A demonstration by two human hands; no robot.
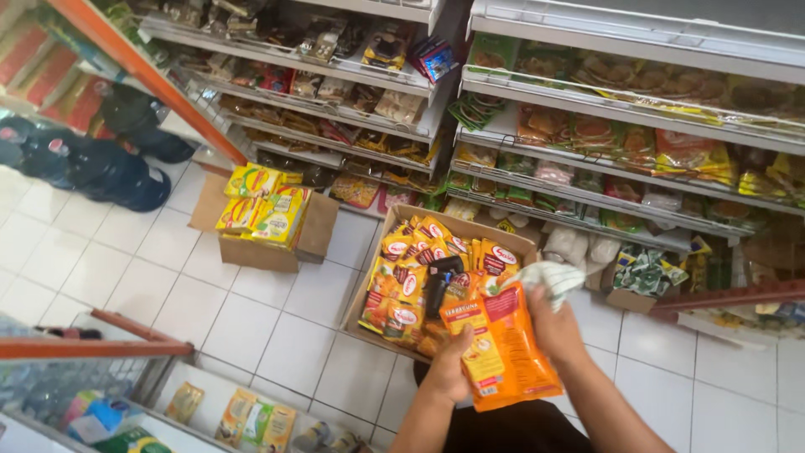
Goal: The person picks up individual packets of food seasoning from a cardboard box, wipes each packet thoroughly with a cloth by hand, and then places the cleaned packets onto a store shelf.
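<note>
My left hand (450,369) grips the lower left edge of an orange food packet (503,348) held in front of me. At the packet's upper right, my right hand (553,323) holds a white and green striped cloth (547,279) against it. Just beyond the packet, an open cardboard box (495,236) on the tiled floor is full of similar orange and yellow packets. A black handheld device (438,285) lies on top of those packets.
A second cardboard box (264,252) with yellow packs stands on the floor to the left. Shelves (620,180) stocked with packets run across the back. Dark bottles (109,168) cluster at far left. A low shelf (243,411) with packets is at bottom left.
</note>
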